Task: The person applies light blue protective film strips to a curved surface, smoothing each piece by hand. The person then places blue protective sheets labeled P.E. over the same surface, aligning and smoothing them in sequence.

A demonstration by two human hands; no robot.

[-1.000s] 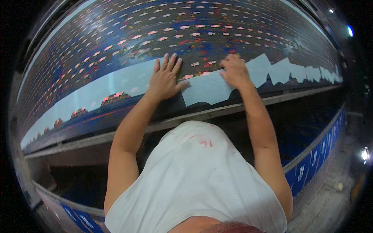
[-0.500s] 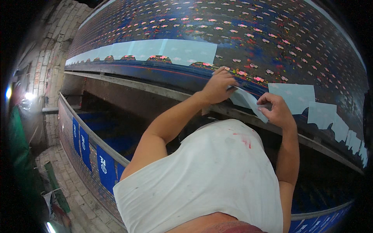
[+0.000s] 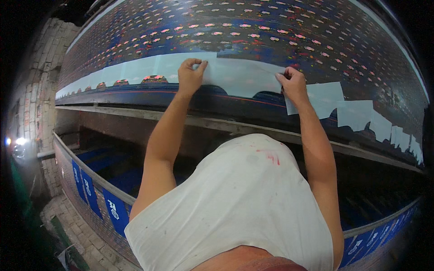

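Pale sheet [image 3: 246, 77] is in front of the person, right between the two hands, over the near side of the long tabletop [image 3: 239, 45]. Its top edge runs almost straight, and its bottom edge has round bites along it. The left hand [image 3: 193, 72] is nearly closed, with thumb and finger pinched together at the left end of the sheet. The right hand [image 3: 291, 77] is pinched too, and it has hold of the top right corner. I can't tell how hard they squeeze, or if the whole sheet is touching down.

On the left is a neat row of sheets [image 3: 135, 70], side by side. The end of the held sheet seems to lie a little over the last one. On the right, loose sheets [image 3: 355, 113] sit crooked, and the nearest one is partly behind the right arm.

I think the step in hand is lining this sheet up with the neat row. The next move seems to call for gentle, even hands: pull the top edge straight, match it to its neighbour, and rest it flat with no wrinkles. If one corner goes down first, the sheet could end up crooked.
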